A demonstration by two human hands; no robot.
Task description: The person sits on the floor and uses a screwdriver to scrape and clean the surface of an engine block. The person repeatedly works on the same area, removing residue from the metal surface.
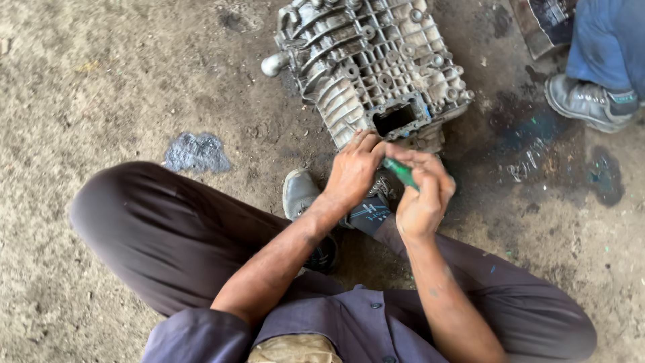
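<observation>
Seen from above, a person sits cross-legged on an oil-stained dirt floor, dark grey trousers and a purple-grey buttoned shirt filling the lower view. Both hands meet just above a worn grey shoe (299, 193). The right hand (422, 195) is closed around a slim green-handled tool (401, 172), its working end hidden behind the left hand (354, 172), whose fingers are curled down at the near edge of a ribbed grey cast-metal gearbox housing (369, 64) – whether they pinch anything cannot be told. The housing lies on the floor with a rectangular opening (394, 119) uncovered; the work at its near edge looks unfinished. Farther right, another person's grey boot (588, 102) and blue trouser leg show.
</observation>
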